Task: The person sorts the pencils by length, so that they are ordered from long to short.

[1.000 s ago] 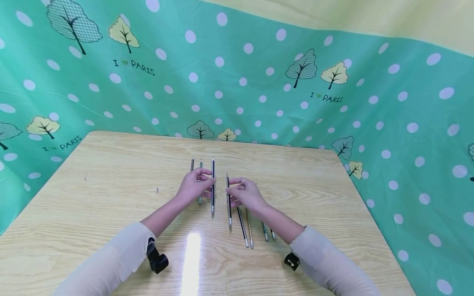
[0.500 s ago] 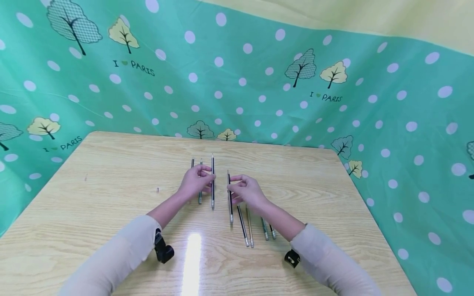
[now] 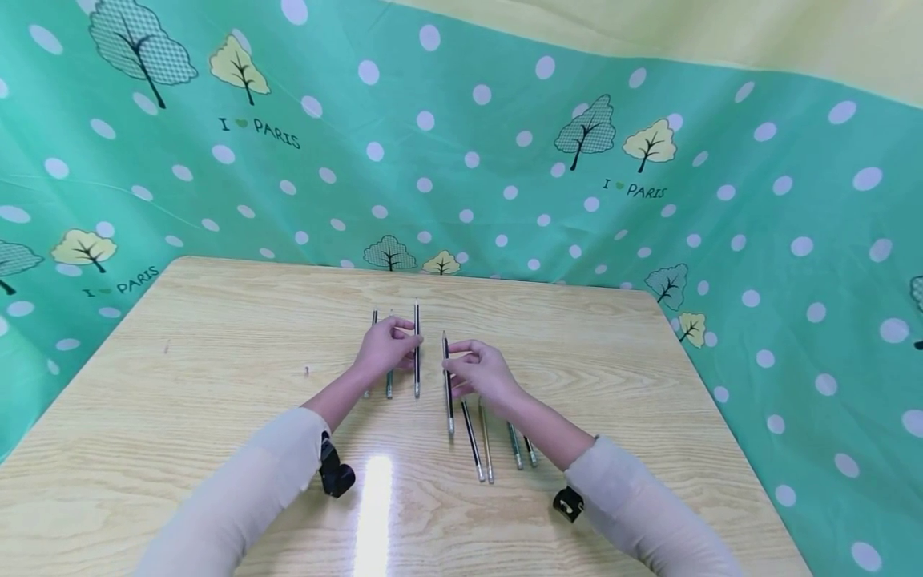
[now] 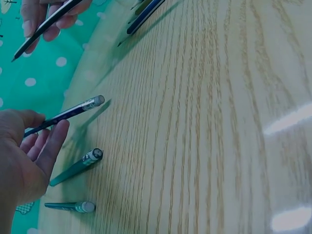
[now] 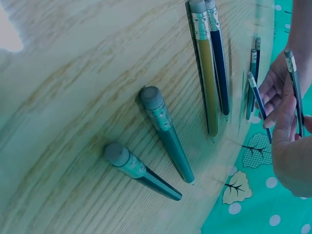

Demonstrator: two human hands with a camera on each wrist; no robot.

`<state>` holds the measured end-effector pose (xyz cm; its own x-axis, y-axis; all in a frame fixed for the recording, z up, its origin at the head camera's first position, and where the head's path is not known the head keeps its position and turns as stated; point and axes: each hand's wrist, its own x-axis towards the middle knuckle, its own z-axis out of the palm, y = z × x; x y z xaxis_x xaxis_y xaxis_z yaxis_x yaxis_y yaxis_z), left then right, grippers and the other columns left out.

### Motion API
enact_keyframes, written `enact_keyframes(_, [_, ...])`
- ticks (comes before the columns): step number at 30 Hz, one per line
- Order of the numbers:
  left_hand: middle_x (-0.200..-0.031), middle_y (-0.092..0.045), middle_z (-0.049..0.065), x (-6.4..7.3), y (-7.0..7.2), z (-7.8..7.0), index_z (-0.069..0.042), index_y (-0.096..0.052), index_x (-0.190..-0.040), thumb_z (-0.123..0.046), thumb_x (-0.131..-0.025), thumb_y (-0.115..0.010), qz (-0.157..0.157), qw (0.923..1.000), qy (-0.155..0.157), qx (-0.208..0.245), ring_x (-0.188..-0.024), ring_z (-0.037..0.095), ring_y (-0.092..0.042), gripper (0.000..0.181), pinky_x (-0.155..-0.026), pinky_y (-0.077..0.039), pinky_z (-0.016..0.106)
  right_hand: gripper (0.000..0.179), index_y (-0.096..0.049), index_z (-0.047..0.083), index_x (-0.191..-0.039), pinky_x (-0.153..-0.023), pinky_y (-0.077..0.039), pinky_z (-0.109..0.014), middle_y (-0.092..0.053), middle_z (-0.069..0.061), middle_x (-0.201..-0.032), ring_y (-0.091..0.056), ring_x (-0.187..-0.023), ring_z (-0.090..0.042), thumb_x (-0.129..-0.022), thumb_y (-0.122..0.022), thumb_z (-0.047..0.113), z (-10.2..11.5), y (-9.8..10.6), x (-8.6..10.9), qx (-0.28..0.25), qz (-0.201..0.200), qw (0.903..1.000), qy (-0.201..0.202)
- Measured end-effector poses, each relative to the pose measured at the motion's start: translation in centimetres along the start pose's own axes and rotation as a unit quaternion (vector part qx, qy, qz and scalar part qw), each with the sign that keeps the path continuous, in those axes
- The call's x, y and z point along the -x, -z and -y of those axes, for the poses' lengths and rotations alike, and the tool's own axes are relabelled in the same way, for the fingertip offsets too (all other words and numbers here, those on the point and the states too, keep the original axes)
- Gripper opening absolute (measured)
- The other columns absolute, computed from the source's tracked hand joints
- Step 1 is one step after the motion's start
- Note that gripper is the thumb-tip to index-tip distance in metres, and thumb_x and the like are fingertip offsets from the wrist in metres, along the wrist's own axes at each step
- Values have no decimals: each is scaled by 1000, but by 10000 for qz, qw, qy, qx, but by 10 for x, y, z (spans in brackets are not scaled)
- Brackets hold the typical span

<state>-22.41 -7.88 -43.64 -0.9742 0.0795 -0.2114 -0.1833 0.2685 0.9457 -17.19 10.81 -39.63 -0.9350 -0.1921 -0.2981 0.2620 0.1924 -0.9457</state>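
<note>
Head view shows the left hand (image 3: 387,349) pinching a dark pencil (image 3: 417,378) between thumb and fingers, its point away from the person and its eraser end nearer. Facing it, the right hand (image 3: 481,373) pinches a black pencil (image 3: 449,405) the same way, the two pencils apart. Beneath and beside the left hand, two more pencils (image 3: 389,386) lie on the worktop (image 3: 238,353). Near the right hand and under its forearm lie a gold pencil (image 3: 486,445), a navy pencil (image 3: 472,441) and a green-and-dark pair (image 3: 515,447), eraser ends toward the person.
</note>
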Motion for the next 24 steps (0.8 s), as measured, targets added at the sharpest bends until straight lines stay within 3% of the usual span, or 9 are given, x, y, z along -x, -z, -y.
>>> enact_keyframes(8, [-94,-58,11,-5,-3,-1,-2,-51,-123,-14,-87,-66,-9,10000,49,1,-67,16,-63,41,-64,-59,31,35,-54,4,-122,-60,-58,-28,-64,-8,-90,-62,-66,-13,-88,-62,11,2,2,-1,-79,-41,9999,51])
enact_keyframes(16, [-97,-60,14,-10,-7,-2,-1,-51,-122,-15,-87,-65,-157,9984,4,-535,-62,17,-66,40,-61,-59,29,36,-53,2,-122,-61,-58,-30,-64,-6,-87,-62,-64,-13,-89,-62,11,2,4,-2,-171,20,9998,87])
enact_keyframes(24, [-95,-62,14,-10,-13,-4,-1,-52,-120,-15,-86,-66,-170,9981,160,-565,-60,17,-65,40,-59,-59,29,35,-54,4,-122,-64,-59,-31,-64,-8,-90,-62,-65,-13,-89,-62,12,5,7,-1,-195,-40,9998,60])
